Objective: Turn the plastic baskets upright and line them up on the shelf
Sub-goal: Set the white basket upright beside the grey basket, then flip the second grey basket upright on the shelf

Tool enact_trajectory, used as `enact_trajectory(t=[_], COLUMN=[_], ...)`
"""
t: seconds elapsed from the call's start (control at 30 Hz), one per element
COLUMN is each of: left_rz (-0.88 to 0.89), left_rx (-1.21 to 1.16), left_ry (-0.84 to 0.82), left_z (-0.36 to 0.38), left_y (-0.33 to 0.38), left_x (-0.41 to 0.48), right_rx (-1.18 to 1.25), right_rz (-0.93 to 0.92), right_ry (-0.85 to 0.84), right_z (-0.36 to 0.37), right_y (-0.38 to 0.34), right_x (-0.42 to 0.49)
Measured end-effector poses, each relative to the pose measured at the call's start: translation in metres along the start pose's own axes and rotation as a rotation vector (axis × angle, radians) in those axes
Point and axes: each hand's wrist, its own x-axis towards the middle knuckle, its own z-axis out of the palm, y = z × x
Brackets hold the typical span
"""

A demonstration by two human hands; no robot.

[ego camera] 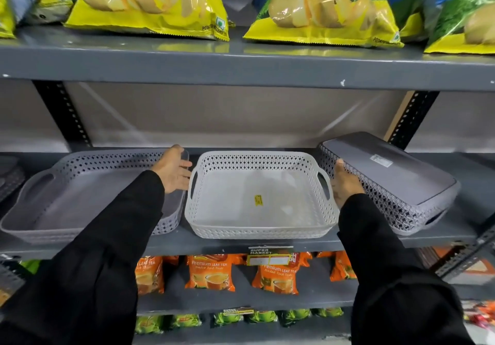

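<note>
Three plastic baskets sit on the grey middle shelf (241, 240). A white basket (257, 197) stands upright in the centre with a yellow sticker inside. Left of it a grey basket (80, 192) is upright too. On the right a grey basket (388, 181) lies upside down, its flat bottom with a label facing up. My left hand (172, 169) is open, fingers spread between the left grey basket and the white one's left handle. My right hand (344, 184) rests flat between the white basket's right handle and the upturned basket's side, touching it.
Yellow potato chip bags (150, 2) line the shelf above. Orange tea packets (210, 272) fill the shelf below, green packets (241, 318) lower still. A price tag (269, 256) hangs on the shelf edge. Perforated black uprights (63, 111) stand behind at both sides.
</note>
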Motion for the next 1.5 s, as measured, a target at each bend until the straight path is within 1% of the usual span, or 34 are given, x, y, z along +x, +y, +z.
enact_trajectory(t=[0.03, 0.1, 0.17, 0.23, 0.3, 0.33, 0.37, 0.4, 0.47, 0.5, 0.57, 0.63, 0.67, 0.77, 0.83, 0.9, 0.93, 1.03, 1.07, 1.13, 1.17, 1.27, 1.3, 1.37, 1.43, 1.5], left_rz=[0.006, 0.029, 0.069, 0.112, 0.208, 0.27, 0.328, 0.38, 0.483, 0.531, 0.637, 0.681, 0.682, 0.629, 0.586, 0.564, 0.559, 0.532, 0.521, 0.535, 0.51, 0.413, 0.394, 0.301, 0.247, 0.184], left_rx=[-0.003, -0.012, -0.019, -0.025, 0.119, 0.258, 0.309, 0.33, 0.386, 0.426, 0.484, 0.455, 0.446, 0.425, 0.389, 0.399, 0.426, 0.452, 0.462, 0.439, 0.421, 0.379, 0.39, 0.447, 0.479, 0.454], left_ry=[0.014, 0.039, 0.071, 0.137, 0.257, 0.378, 0.486, 0.554, 0.626, 0.619, 0.547, 0.442, 0.375, 0.224, 0.143, 0.067, 0.046, -0.017, -0.055, -0.135, -0.162, -0.189, -0.175, -0.133, -0.174, -0.237], left_z=[0.002, 0.005, 0.011, 0.017, 0.024, 0.029, 0.036, 0.05, 0.073, 0.086, 0.112, 0.142, 0.16, 0.205, 0.241, 0.276, 0.288, 0.324, 0.332, 0.35, 0.36, 0.376, 0.379, 0.385, 0.386, 0.383], left_y=[-0.002, -0.006, -0.013, -0.017, -0.026, -0.031, -0.035, -0.041, -0.045, -0.046, -0.038, -0.027, -0.02, -0.006, 0.002, 0.007, 0.008, 0.014, 0.016, 0.017, 0.018, 0.027, 0.03, 0.031, 0.033, 0.033], left_x=[-0.003, -0.004, -0.008, -0.012, -0.007, -0.006, -0.01, -0.016, -0.025, -0.027, -0.027, -0.021, -0.018, -0.004, 0.006, 0.018, 0.023, 0.051, 0.063, 0.105, 0.117, 0.115, 0.115, 0.124, 0.126, 0.135], right_rx=[-0.005, 0.067, 0.179, 0.308, 0.434, 0.485, 0.522, 0.538, 0.539, 0.532, 0.547, 0.556, 0.547, 0.399, 0.334, 0.317, 0.35, 0.5, 0.541, 0.558, 0.555, 0.543, 0.537, 0.533, 0.557, 0.639], right_rz=[0.001, 0.016, 0.042, 0.111, 0.167, 0.191, 0.209, 0.221, 0.197, 0.184, 0.121, 0.06, 0.043, 0.059, 0.147, 0.268, 0.313, 0.375, 0.388, 0.416, 0.429, 0.454, 0.459, 0.462, 0.46, 0.444], right_ry=[-0.027, -0.059, -0.101, -0.177, -0.253, -0.276, -0.28, -0.261, -0.207, -0.169, -0.051, 0.131, 0.245, 0.534, 0.642, 0.646, 0.618, 0.543, 0.521, 0.497, 0.498, 0.469, 0.455, 0.45, 0.439, 0.423], right_z=[0.0, 0.0, -0.005, -0.008, -0.014, -0.017, -0.02, -0.027, -0.035, -0.04, -0.051, -0.061, -0.069, -0.09, -0.109, -0.129, -0.135, -0.156, -0.162, -0.173, -0.177, -0.185, -0.187, -0.191, -0.194, -0.195], right_y=[0.005, -0.004, -0.017, -0.022, -0.018, -0.017, -0.016, -0.01, -0.005, -0.001, 0.003, 0.012, 0.017, 0.035, 0.046, 0.06, 0.065, 0.08, 0.081, 0.082, 0.082, 0.082, 0.082, 0.081, 0.078, 0.073], right_x=[0.007, -0.004, -0.028, -0.039, -0.034, -0.034, -0.032, -0.03, -0.03, -0.03, -0.029, -0.022, -0.017, -0.007, 0.001, 0.014, 0.02, 0.047, 0.054, 0.069, 0.077, 0.093, 0.097, 0.104, 0.11, 0.112])
